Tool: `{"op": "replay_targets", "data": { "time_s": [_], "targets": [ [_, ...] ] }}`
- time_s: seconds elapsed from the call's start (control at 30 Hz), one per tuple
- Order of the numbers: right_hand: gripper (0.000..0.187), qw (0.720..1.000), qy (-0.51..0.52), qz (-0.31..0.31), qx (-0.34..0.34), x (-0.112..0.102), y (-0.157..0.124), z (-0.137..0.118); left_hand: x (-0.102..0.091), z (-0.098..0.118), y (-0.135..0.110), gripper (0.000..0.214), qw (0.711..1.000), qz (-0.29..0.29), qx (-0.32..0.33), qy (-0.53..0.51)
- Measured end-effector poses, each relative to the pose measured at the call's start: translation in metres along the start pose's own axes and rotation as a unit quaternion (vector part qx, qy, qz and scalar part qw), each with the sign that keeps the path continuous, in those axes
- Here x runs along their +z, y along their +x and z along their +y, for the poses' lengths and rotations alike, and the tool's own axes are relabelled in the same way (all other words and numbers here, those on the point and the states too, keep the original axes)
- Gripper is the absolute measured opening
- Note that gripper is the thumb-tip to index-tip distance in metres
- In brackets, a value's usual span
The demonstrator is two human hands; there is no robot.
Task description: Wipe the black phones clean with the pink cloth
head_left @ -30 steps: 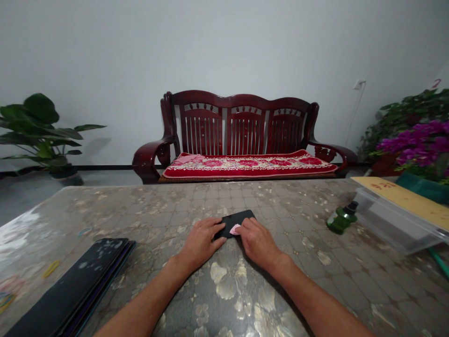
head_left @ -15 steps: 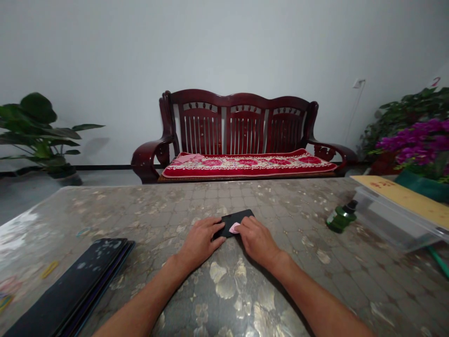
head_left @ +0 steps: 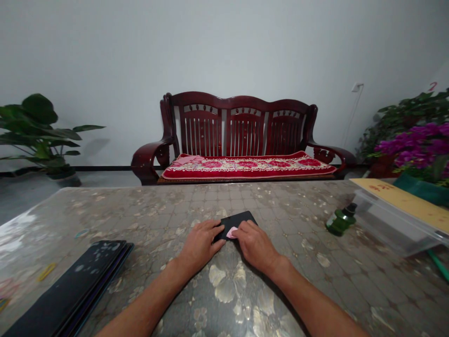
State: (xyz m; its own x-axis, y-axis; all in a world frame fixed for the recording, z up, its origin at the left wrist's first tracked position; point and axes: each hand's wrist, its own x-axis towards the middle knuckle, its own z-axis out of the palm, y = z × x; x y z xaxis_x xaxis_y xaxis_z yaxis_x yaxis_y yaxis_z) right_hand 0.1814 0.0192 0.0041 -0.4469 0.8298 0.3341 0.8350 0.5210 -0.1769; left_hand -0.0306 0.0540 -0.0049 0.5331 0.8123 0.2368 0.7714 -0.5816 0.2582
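Observation:
On the table in front of me lies a flat black slab (head_left: pixel 242 217) with rounded corners, which looks like a phone. My left hand (head_left: pixel 201 238) grips its left end, with the fingers over the far side and the thumb at the near edge. In my right hand (head_left: pixel 253 241) a small pink cloth (head_left: pixel 231 232) is pinched and pressed on the slab's upper face. Most of the cloth is hidden under the curled fingers. The slab's right end shows beyond the right hand.
A stack of dark folders (head_left: pixel 73 285) lies at left, near a yellow band (head_left: pixel 46 272). At right stand a green pump bottle (head_left: pixel 340 221) and a clear plastic box (head_left: pixel 386 229) with a yellow sheet (head_left: pixel 403 199) on top. Behind the patterned table (head_left: pixel 168 206) is a wooden bench (head_left: pixel 242 100).
My right hand and the pink cloth have shifted slightly left and nearer me across the slab. The left hand keeps its grip in nearly the same spot.

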Motion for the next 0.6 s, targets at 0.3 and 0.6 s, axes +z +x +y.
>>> {"op": "replay_targets", "data": {
  "time_s": [0.3,0.6],
  "targets": [
    [0.028,0.996,-0.022,0.035,0.077,-0.002,0.001,0.022,-0.004,0.015,-0.001,0.032,0.999,0.008,-0.033,0.019],
    [0.031,0.995,0.032,0.041,0.085,-0.001,0.005,0.025,-0.005,0.043,-0.017,0.036,0.997,-0.041,-0.036,0.062]
  ]
}}
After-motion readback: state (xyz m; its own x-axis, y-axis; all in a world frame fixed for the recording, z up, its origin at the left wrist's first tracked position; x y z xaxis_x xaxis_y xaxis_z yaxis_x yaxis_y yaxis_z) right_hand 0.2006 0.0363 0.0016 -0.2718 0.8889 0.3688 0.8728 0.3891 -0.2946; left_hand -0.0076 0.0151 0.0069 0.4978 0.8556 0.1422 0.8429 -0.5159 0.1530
